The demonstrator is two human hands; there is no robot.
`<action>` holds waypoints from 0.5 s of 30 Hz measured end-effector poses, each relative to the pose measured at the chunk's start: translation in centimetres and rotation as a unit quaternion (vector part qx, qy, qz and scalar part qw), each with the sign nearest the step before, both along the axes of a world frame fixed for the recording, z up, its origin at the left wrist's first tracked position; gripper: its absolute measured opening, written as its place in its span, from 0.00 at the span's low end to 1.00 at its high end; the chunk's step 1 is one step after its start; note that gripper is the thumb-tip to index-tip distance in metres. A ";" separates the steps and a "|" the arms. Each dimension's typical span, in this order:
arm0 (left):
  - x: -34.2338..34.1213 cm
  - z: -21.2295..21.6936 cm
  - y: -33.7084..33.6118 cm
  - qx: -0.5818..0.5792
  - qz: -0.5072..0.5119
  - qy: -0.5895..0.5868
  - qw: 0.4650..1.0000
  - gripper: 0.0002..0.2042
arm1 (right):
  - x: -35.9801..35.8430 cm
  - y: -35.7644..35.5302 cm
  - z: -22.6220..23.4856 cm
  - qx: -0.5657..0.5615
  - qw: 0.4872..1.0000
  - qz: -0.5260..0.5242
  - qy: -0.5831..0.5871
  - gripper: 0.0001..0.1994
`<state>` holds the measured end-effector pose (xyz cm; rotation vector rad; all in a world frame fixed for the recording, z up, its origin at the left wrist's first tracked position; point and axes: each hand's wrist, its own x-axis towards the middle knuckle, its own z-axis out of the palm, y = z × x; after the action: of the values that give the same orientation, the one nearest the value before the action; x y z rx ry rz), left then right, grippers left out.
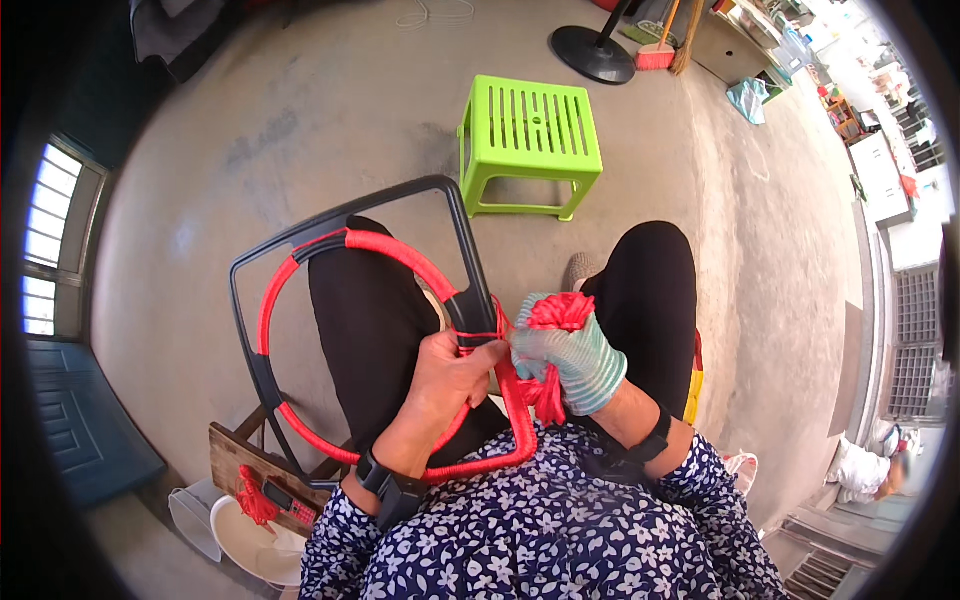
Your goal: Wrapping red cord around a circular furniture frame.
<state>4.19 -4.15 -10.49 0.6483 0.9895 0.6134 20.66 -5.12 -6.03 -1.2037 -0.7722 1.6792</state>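
Observation:
A black frame (350,203) with rounded corners and a ring inside it rests across my lap. Red cord (398,250) is wound closely over much of the ring and along the lower right part of the frame. My bare left hand (447,378) is closed around the frame's right bar, where ring and bar meet, with the thumb pressed on the cord. Just to its right, my right hand (568,352), in a striped knit glove, grips a bundle of red cord (562,312) that sticks out above and below the fist. Strands run between the bundle and the bar.
A green plastic stool (533,130) stands ahead on the concrete floor. By my left side are a wooden bench (235,465) with more red cord (256,497) and a phone, and a white bucket (240,540). Farther off are a black round base (592,55) and a red broom (656,55).

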 end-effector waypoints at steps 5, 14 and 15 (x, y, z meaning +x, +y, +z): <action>-0.2 -0.6 -0.1 0.009 0.032 0.003 0.999 0.06 | 0.9 0.6 -1.4 -0.116 0.981 -0.117 0.107 0.07; -0.4 0.9 -1.6 0.158 0.195 0.038 0.967 0.20 | 3.4 0.1 -5.3 -0.251 0.963 -0.060 0.071 0.08; -0.6 0.7 -1.5 0.160 0.194 0.038 0.967 0.20 | 3.5 0.0 -5.2 -0.259 0.962 -0.052 0.068 0.09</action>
<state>3.60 -5.60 -9.78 0.7720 1.1091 1.1164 24.13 -5.09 -11.22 -1.4295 -0.1768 1.9139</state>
